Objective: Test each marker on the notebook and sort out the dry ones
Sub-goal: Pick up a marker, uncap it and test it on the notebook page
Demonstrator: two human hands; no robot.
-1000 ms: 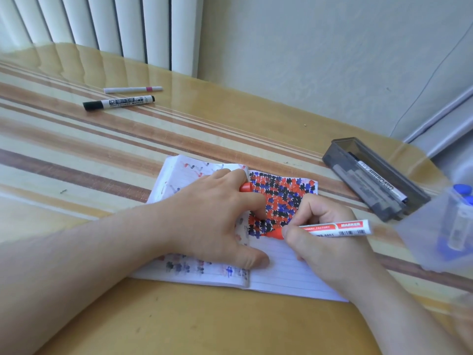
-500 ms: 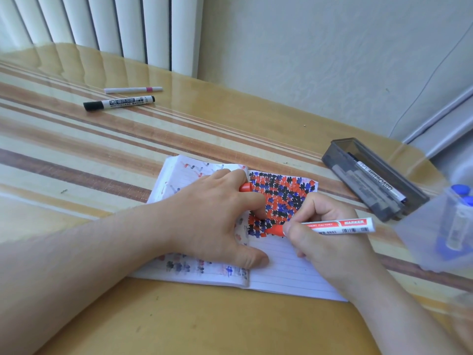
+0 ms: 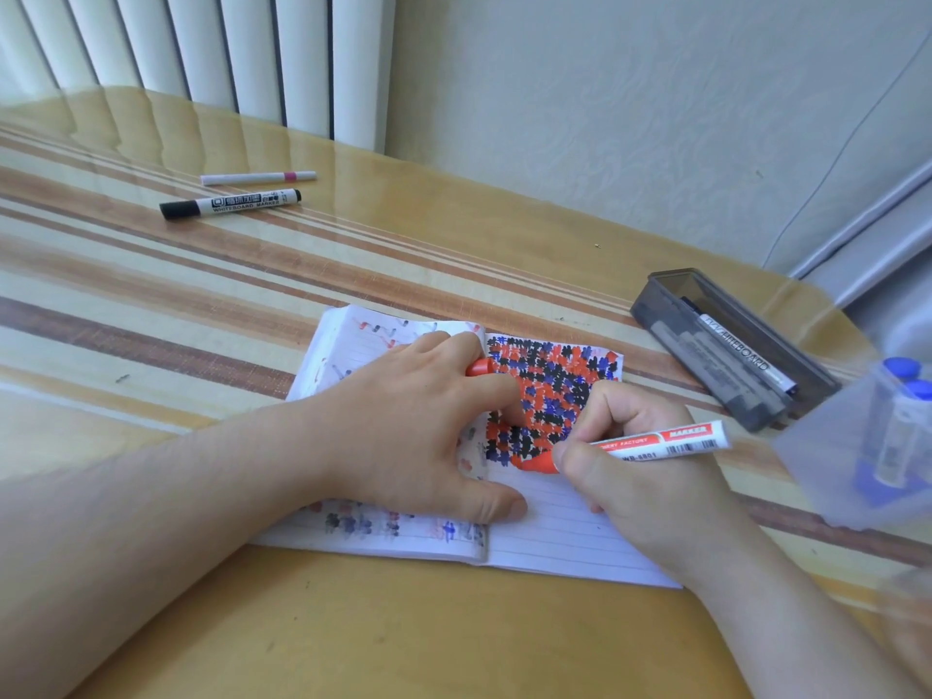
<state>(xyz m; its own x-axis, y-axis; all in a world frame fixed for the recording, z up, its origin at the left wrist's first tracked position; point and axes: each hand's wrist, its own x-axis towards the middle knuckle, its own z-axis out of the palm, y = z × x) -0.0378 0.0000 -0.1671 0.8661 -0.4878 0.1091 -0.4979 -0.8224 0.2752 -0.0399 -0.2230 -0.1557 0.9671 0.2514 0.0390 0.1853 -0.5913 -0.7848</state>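
low over notebook (image 3: 555, 537), right hand (image 3: 640, 476) pinching red marker (image 3: 655, 441)

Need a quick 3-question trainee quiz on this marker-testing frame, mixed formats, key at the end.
1. True or false: the right hand holds the red marker with its tip on the notebook.
2. What does the left hand hold? A) a red cap B) an eraser C) nothing
3. How many markers lie apart at the table's far left?

Key
1. True.
2. A: the red cap shows by its fingers.
3. Two: the black whiteboard marker and the thin pink-banded marker.
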